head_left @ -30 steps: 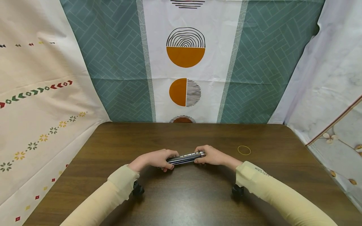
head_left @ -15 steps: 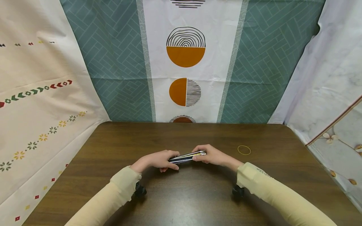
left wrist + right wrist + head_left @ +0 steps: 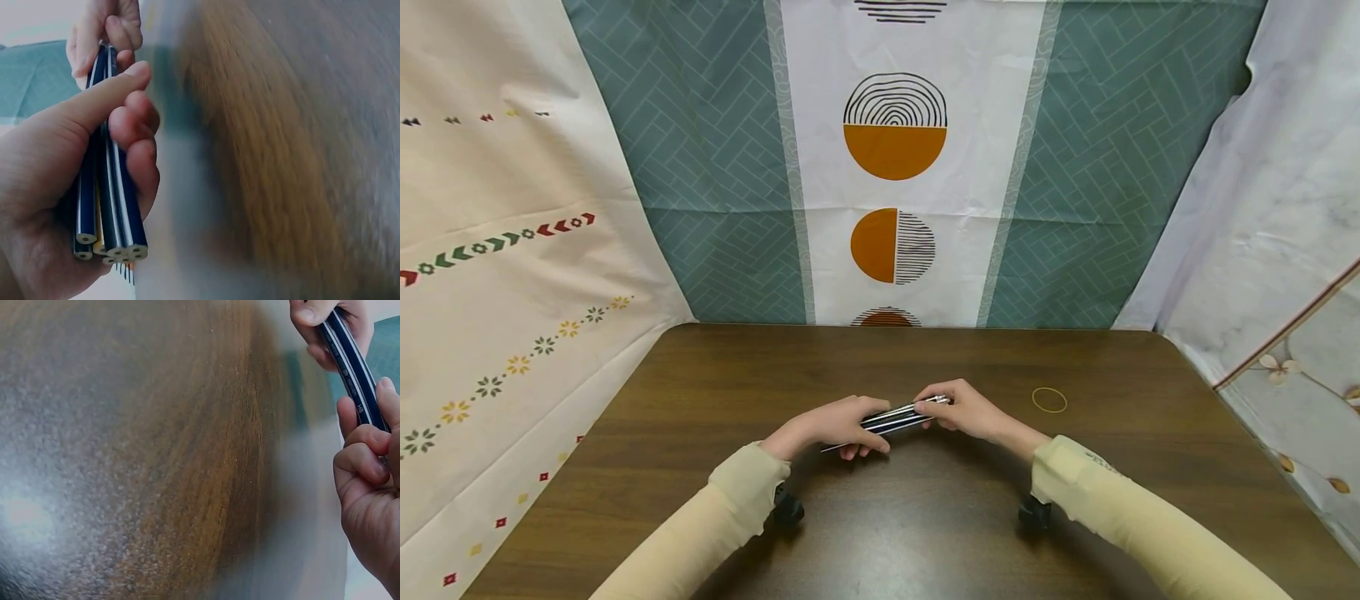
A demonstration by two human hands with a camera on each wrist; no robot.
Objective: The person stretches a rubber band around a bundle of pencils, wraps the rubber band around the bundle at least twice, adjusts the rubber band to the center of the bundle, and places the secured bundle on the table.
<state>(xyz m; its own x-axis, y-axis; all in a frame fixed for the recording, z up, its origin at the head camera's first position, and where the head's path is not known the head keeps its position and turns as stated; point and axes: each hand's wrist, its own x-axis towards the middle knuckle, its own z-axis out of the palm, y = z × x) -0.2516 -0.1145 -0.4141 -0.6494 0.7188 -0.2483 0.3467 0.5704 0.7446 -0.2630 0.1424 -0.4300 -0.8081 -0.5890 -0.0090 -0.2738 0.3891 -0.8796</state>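
A bundle of several dark blue pencils [image 3: 895, 420] with white stripes is held just above the table between both hands. My left hand [image 3: 842, 421] wraps its fingers and thumb around the bundle's left part. In the left wrist view the flat unsharpened ends of the pencils [image 3: 115, 212] stick out below the palm at uneven lengths, with a sliver of yellow among them. At the other end my right hand [image 3: 966, 411] pinches the pencils between thumb and fingers. Lettering with "HB" shows on one pencil [image 3: 354, 381] in the right wrist view.
A thin yellow loop, like a rubber band [image 3: 1033, 398], lies on the brown wooden table [image 3: 760, 358] to the right of my right hand. Patterned cloths [image 3: 722, 167] hang behind the table and along both sides.
My left hand has slid a little to the right, nearer my right hand. The pencils' right ends, spread half a second ago, now lie closer together. The yellow loop stays put.
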